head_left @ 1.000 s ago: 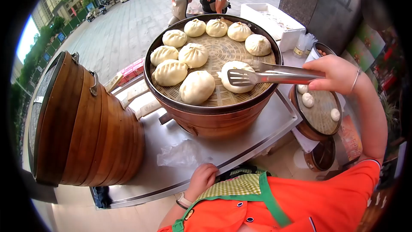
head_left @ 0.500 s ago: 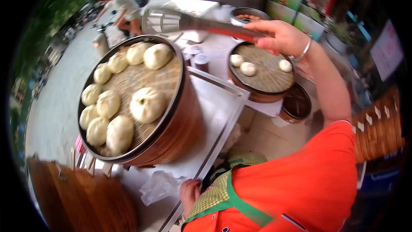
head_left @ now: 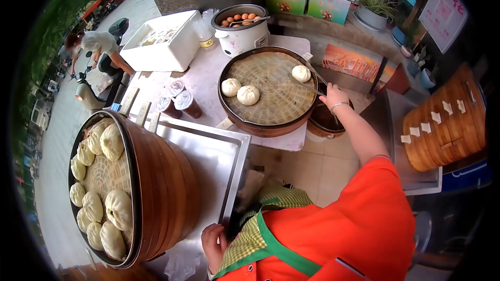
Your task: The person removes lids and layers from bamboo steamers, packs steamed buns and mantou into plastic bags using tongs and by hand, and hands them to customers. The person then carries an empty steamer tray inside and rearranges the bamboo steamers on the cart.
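Small bun: sits just past right hand, on matting of low steamer, near its rim.
Right hand: closed around tongs.
Left hand: curled at edge of metal table; cannot tell whether gripping anything.
Tongs: spread, with arms on either side of bun; cannot tell whether touching.
Handling: probably light, soft, perhaps tacky underneath; likely to dent or tear if squeezed.
Hold: best taken low on both sides, lightly, clear of crown.
Steamer's opposite side: bears two more small buns, close together.
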A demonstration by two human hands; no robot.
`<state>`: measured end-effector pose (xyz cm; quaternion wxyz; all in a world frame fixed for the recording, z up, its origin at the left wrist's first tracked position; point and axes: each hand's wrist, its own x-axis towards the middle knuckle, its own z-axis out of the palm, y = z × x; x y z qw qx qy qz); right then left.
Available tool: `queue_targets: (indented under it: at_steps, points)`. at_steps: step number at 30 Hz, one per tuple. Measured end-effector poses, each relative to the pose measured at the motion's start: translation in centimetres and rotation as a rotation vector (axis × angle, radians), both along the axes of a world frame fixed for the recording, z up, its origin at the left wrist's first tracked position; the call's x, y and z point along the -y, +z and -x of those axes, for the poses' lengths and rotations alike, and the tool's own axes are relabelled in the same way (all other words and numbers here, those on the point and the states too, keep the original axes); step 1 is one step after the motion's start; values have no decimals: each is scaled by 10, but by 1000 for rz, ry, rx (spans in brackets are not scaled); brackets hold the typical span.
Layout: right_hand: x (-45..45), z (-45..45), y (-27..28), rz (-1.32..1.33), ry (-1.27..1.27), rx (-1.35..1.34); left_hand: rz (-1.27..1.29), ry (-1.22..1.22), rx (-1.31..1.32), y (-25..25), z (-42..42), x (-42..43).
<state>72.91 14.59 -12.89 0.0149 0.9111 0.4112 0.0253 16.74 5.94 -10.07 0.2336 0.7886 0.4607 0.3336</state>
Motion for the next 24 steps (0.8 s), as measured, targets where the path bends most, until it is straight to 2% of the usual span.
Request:
queue_targets:
  at_steps: [1, 5, 7, 9, 10, 11, 13, 18, 21, 24]
  points:
    - [-6, 1, 1, -19, 29, 62, -5, -15, -11, 1, -10, -6]
    - [-26, -16, 16, 96, -5, -25, -3, -26, -28, -1, -47, -17]
    - [-31, -34, 12, 65, 21, -13, 3, -18, -21, -1, -61, -22]
    - [-37, -57, 11, -12, 50, -285, 17, -6, -12, 0, -72, -24]
    - [-43, -58, 26, -9, -198, -719, 19, -15, -19, 1, -77, -26]
    - [-43, -65, 21, -3, -190, -718, 19, -22, -25, 2, -82, -28]
    - [-37, -70, 16, -19, 132, -354, 26, -20, -31, 3, -87, -31]
    - [-12, -59, 30, 65, 338, -28, 33, -17, -57, 3, -91, -34]
    - [-19, -54, 4, 78, 358, 22, 38, -40, -44, -3, -94, -35]
    - [-27, -47, -5, 90, 300, -94, 4, -59, -54, 5, -100, -37]
